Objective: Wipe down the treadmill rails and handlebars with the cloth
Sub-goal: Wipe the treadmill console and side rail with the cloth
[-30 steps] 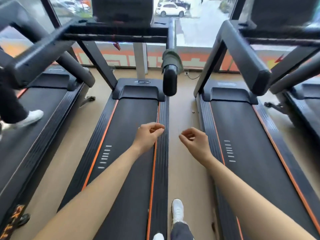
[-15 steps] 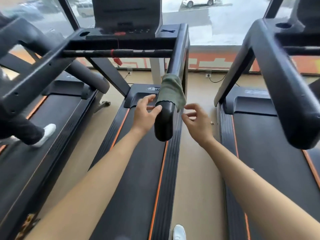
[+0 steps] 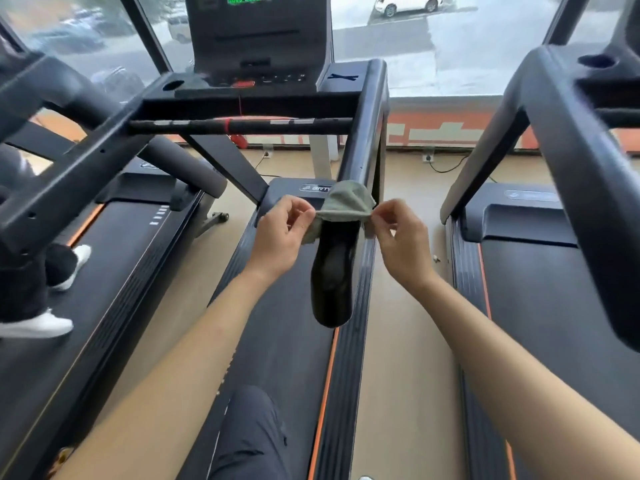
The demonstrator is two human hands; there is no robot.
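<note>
Green cloth (image 3: 346,203) over the handrail (image 3: 363,133), its ends in pinch of left hand (image 3: 281,237) and right hand (image 3: 399,238)

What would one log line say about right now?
cloth: draped over handrail | left grip: pinches cloth | right grip: pinches cloth

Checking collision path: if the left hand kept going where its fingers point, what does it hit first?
Probably the handrail under the cloth. The left hand pinches the cloth's left edge, fingers pointing right at the handrail; the right hand lies beyond it. Depth is uncertain.
</note>
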